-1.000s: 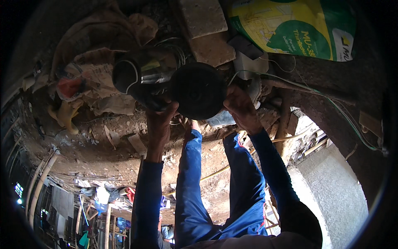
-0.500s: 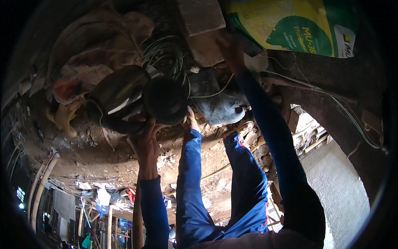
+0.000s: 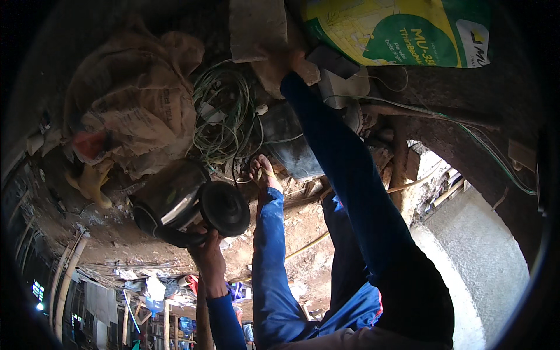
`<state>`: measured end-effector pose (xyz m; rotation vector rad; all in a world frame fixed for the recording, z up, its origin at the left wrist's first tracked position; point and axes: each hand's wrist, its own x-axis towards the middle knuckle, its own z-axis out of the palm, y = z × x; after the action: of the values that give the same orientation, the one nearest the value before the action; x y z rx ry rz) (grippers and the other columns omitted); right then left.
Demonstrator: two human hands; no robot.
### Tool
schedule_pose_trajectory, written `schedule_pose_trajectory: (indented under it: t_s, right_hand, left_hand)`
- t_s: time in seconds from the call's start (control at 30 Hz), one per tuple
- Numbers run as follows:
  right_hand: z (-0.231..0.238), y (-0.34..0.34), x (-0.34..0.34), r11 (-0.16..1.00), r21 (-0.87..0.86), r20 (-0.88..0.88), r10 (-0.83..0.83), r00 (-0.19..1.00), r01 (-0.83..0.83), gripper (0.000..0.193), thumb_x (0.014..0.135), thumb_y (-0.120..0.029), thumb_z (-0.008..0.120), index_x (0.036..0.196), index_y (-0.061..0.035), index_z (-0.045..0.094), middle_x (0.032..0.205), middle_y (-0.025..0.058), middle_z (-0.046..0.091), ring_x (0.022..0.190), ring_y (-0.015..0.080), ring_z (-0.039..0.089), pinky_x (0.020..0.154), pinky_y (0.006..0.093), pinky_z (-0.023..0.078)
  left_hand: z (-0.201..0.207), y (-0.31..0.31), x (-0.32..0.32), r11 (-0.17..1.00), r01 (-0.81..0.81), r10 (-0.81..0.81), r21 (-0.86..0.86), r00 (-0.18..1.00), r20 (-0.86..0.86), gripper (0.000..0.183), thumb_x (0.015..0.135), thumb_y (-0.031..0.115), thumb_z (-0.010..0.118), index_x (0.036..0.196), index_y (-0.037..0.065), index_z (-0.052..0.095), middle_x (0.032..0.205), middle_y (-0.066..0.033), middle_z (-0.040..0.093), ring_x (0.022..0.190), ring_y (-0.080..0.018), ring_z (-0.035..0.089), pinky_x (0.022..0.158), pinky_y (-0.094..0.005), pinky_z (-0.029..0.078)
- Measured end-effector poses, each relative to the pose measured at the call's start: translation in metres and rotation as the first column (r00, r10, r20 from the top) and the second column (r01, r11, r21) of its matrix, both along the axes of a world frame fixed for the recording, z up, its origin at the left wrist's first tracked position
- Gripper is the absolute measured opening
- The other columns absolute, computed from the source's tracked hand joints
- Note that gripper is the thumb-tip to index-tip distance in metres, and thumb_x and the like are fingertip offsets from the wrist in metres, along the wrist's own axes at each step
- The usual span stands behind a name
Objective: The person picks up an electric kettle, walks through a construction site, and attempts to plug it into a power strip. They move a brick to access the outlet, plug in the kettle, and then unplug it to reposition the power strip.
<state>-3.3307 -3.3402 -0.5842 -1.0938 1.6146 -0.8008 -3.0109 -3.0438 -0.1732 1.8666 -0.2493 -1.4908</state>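
Gripped by its black handle in my left hand [image 3: 208, 256] is an electric kettle [image 3: 178, 195], tilted on its side. Its body is dark, shiny metal, and a round black lid [image 3: 224, 208] stands open at its right end. My left fingers are closed round the handle. At the far side, my right hand [image 3: 284, 63] reaches to some pale flat blocks [image 3: 258, 29] and lies against them. Shadow hides its fingers, so I cannot make out whether it grips anything. Beside it is a dark flat rectangular piece [image 3: 333, 62].
A coil of green wire [image 3: 224, 116] lies beyond the kettle, next to a crumpled brown sack [image 3: 134, 99]. A yellow-green bag [image 3: 396, 35] fills the far right. A grey boot-like thing [image 3: 291, 143] and a yellow glove [image 3: 92, 175] lie on the dirt.
My left hand has drawn the kettle down toward me, uncovering the wire coil. My right hand has moved left along the blocks. The view has shifted slightly.
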Motion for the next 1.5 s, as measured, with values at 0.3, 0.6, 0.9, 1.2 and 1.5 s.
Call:
schedule_pose_trajectory:
  t_s: [0.3, 0.6, 0.9, 1.2, 1.5]
  right_hand:
    - [0.106, -0.010, 0.007, 0.959, 0.214, 0.443, -0.266, 0.856, 0.188, 0.058, 0.092, -0.025, 0.076, 0.137, 0.0025, 0.053, 0.130, 0.0118, 0.063, 0.112, 0.0241, 0.064, 0.098, 0.0358, 0.051]
    - [0.079, 0.004, 0.052, 0.916, -0.209, -0.130, -0.374, 0.918, 0.343, 0.061, 0.091, -0.015, 0.078, 0.138, 0.0044, 0.044, 0.129, 0.0160, 0.059, 0.116, 0.0255, 0.061, 0.097, 0.0397, 0.052]
    - [0.097, 0.008, 0.056, 0.948, 0.261, 0.507, -0.294, 0.810, 0.181, 0.041, 0.096, -0.034, 0.068, 0.130, -0.0098, 0.069, 0.136, 0.0116, 0.062, 0.120, 0.0223, 0.059, 0.105, 0.0345, 0.046]
    - [0.122, 0.033, 0.064, 0.946, 0.178, 0.180, -0.301, 0.936, 0.270, 0.059, 0.077, -0.028, 0.088, 0.112, 0.0133, 0.066, 0.113, 0.0208, 0.070, 0.095, 0.0219, 0.069, 0.087, 0.0350, 0.055]
    - [0.317, 0.351, -0.031, 0.821, 0.497, 0.337, -0.480, 0.810, 0.280, 0.035, 0.090, -0.036, 0.076, 0.095, -0.0018, 0.080, 0.082, 0.0016, 0.072, 0.073, 0.0093, 0.063, 0.067, 0.0281, 0.049]
  left_hand:
    - [-0.001, 0.022, 0.000, 0.996, 0.086, -0.089, 0.038, 0.991, 0.103, 0.028, 0.091, 0.000, 0.071, 0.108, 0.006, 0.050, 0.115, -0.0134, 0.064, 0.101, -0.0202, 0.065, 0.087, -0.0391, 0.060]
    - [-0.002, 0.014, -0.003, 0.993, 0.105, -0.104, -0.050, 0.994, 0.019, 0.029, 0.091, 0.004, 0.073, 0.108, 0.007, 0.049, 0.109, -0.0119, 0.065, 0.099, -0.0204, 0.066, 0.084, -0.0384, 0.061]
    - [0.009, 0.015, -0.012, 0.980, 0.199, -0.199, 0.015, 0.968, 0.151, 0.030, 0.092, 0.005, 0.073, 0.107, 0.009, 0.048, 0.116, -0.0120, 0.064, 0.107, -0.0232, 0.064, 0.091, -0.0420, 0.060]
    - [0.042, 0.027, -0.016, 0.988, 0.153, -0.152, 0.005, 0.981, 0.117, 0.029, 0.087, 0.000, 0.073, 0.108, 0.006, 0.054, 0.110, -0.0096, 0.064, 0.102, -0.0187, 0.061, 0.086, -0.0350, 0.054]
    - [0.086, 0.047, -0.036, 0.949, 0.314, -0.306, -0.012, 0.932, 0.193, 0.033, 0.089, 0.000, 0.069, 0.117, 0.003, 0.054, 0.122, -0.0135, 0.060, 0.109, -0.0226, 0.062, 0.089, -0.0393, 0.058]
